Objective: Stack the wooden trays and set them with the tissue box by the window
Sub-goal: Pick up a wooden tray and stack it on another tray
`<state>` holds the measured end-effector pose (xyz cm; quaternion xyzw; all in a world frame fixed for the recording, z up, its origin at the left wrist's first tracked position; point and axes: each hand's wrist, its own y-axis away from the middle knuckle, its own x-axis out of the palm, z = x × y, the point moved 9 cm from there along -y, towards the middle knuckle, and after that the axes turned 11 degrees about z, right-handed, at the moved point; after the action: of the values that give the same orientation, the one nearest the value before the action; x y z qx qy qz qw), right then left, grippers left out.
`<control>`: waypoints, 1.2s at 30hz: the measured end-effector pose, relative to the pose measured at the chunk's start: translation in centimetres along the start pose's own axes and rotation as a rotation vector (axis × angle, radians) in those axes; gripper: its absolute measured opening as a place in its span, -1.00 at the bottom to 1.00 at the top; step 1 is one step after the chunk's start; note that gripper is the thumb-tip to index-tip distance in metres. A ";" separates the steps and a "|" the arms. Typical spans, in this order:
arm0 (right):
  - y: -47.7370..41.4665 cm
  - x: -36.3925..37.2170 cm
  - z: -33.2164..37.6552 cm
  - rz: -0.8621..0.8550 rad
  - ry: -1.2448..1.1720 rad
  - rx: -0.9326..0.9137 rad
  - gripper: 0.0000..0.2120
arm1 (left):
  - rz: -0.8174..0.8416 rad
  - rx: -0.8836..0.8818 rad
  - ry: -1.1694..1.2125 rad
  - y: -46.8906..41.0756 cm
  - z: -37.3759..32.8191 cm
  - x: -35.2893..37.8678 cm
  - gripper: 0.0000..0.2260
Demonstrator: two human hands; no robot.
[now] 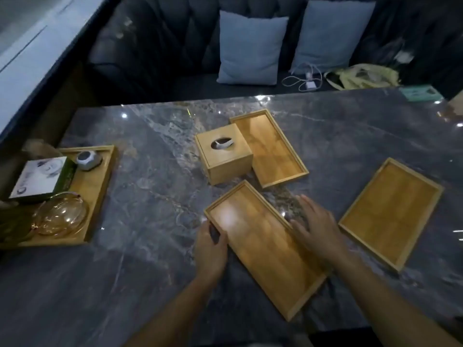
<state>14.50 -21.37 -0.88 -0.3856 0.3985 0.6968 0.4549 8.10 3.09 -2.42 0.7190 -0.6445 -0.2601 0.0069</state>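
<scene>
Already our left hand [210,249] pinches the nearest wooden tray [265,249] by its long rim while our right hand [317,227] lies open, unclosed, across the opposite rim; stiff, probably light, so rims suit our grip.

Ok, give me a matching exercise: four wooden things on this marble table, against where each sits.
1. square wooden tissue box
2. long empty wooden tray between both hands
3. empty wooden tray far right
4. wooden tray at the left edge

A. holds an amber glass bowl
B. lies alone, untouched
C. touched on both long sides
D. beside the rear tray

Pairs: 1-D, 2-C, 3-B, 4-A
</scene>
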 end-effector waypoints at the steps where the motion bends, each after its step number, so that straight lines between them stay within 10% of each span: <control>1: 0.1 0.5 -0.5 0.025 -0.017 0.031 -0.47 | -0.033 -0.033 0.084 0.4 0.5 0.2 -0.79; 10: 0.5 5.0 0.9 0.207 -0.101 0.183 -0.53 | 0.082 -0.462 0.727 2.8 1.4 5.6 -0.69; 23: -0.2 2.9 1.3 -0.005 -0.350 0.411 -0.85 | 0.066 -0.599 0.776 2.8 1.5 5.3 -0.76; 36: 1.9 -8.3 1.8 -0.479 -0.713 0.264 -0.72 | 0.110 0.169 0.369 -0.2 -10.2 1.4 -0.64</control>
<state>14.86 -23.00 7.67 -0.1415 0.2019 0.6042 0.7577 12.22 -1.46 5.82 0.7162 -0.6901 -0.0684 0.0789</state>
